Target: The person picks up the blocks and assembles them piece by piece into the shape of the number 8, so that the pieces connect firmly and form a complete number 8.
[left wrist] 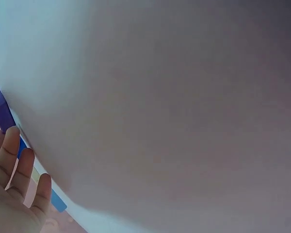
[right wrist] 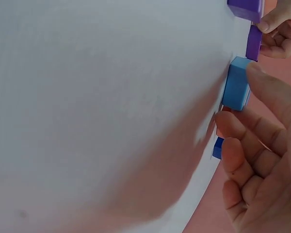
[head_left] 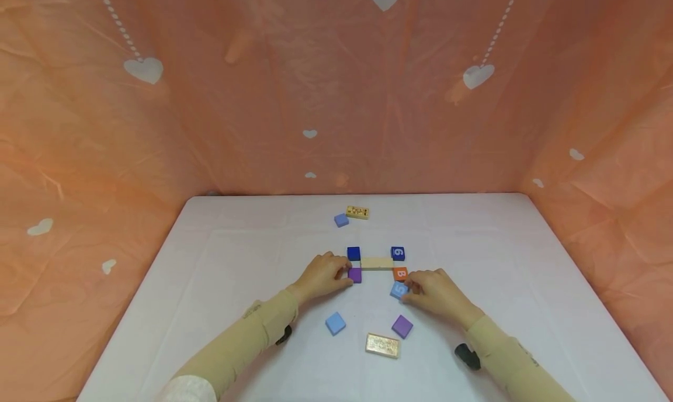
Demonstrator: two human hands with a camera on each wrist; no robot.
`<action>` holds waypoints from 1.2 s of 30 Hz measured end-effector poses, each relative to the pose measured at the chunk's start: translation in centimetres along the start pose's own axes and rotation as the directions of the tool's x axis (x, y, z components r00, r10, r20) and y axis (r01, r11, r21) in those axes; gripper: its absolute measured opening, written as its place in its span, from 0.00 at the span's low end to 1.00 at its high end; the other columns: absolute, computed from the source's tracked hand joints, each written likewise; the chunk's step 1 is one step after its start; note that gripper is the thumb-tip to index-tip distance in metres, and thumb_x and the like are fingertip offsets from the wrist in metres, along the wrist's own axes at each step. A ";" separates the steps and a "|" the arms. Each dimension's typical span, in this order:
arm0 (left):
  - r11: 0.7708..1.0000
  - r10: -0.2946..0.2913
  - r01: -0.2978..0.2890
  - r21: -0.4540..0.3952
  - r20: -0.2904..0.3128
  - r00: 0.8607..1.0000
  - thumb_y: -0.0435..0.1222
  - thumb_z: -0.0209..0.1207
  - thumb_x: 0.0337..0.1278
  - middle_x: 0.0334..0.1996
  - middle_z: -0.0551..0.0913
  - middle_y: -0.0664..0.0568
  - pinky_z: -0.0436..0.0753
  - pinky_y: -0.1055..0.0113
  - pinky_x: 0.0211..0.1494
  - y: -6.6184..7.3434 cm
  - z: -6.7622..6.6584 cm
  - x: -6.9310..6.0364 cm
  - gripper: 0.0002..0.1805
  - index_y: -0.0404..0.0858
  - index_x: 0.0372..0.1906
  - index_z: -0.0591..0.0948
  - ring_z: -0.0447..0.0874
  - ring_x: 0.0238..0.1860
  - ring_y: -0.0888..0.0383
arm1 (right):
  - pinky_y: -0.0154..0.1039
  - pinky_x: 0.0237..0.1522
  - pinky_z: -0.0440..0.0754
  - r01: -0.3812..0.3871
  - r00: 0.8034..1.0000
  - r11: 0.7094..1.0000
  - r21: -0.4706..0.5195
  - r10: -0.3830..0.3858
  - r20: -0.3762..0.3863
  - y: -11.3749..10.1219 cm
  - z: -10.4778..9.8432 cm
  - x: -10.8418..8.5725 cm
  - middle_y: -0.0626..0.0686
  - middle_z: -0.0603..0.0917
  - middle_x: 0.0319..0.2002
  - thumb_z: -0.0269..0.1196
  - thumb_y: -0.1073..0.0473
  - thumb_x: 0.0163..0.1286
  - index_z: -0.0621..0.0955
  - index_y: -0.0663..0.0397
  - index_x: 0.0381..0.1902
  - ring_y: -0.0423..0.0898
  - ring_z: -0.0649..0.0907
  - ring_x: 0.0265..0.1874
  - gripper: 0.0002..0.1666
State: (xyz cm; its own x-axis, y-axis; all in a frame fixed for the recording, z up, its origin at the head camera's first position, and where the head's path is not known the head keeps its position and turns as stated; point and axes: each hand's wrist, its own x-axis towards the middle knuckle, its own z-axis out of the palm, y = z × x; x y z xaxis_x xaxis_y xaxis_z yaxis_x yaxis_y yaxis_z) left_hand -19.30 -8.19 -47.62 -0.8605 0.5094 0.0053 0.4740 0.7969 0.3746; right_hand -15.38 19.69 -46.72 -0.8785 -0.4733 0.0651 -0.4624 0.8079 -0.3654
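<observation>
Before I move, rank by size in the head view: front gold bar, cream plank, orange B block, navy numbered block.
Front gold bar
Cream plank
Orange B block and navy numbered block: too alike to rank

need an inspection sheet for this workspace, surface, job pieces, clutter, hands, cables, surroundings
Surface: white tabletop, shadowed in places
Job pieces: cream bar; plain dark blue block and purple block at its left end; orange B block and dark blue numbered block at its right; light blue 5 block nearer
Clutter: near gold bar, far gold bar, loose purple block, near blue block, far blue block
Hands: left hand pinches purple block; right hand pinches light blue 5 block
Cables: nothing seen
Surroundings: orange cloth with pale hearts
</observation>
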 end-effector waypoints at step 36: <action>1.000 0.020 -0.020 -0.017 -0.004 1.000 0.51 0.64 0.50 0.20 0.72 0.62 0.65 0.69 0.37 -0.1 -0.2 0.0 0.19 0.43 0.43 0.82 0.66 0.29 0.63 | 0.37 0.38 0.64 -0.027 1.000 0.999 0.017 0.027 0.001 -0.1 0.0 -0.1 0.35 0.71 0.19 0.68 0.47 0.54 0.80 0.44 0.32 0.33 0.68 0.22 0.12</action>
State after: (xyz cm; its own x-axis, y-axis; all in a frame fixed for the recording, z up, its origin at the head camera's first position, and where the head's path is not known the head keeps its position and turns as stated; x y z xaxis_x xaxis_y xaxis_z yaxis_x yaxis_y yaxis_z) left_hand -19.42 -8.33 -47.49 -0.8517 0.5239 0.0161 0.4878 0.7810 0.3899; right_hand -15.25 19.67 -46.69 -0.8907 -0.4513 0.0547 -0.4361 0.8143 -0.3831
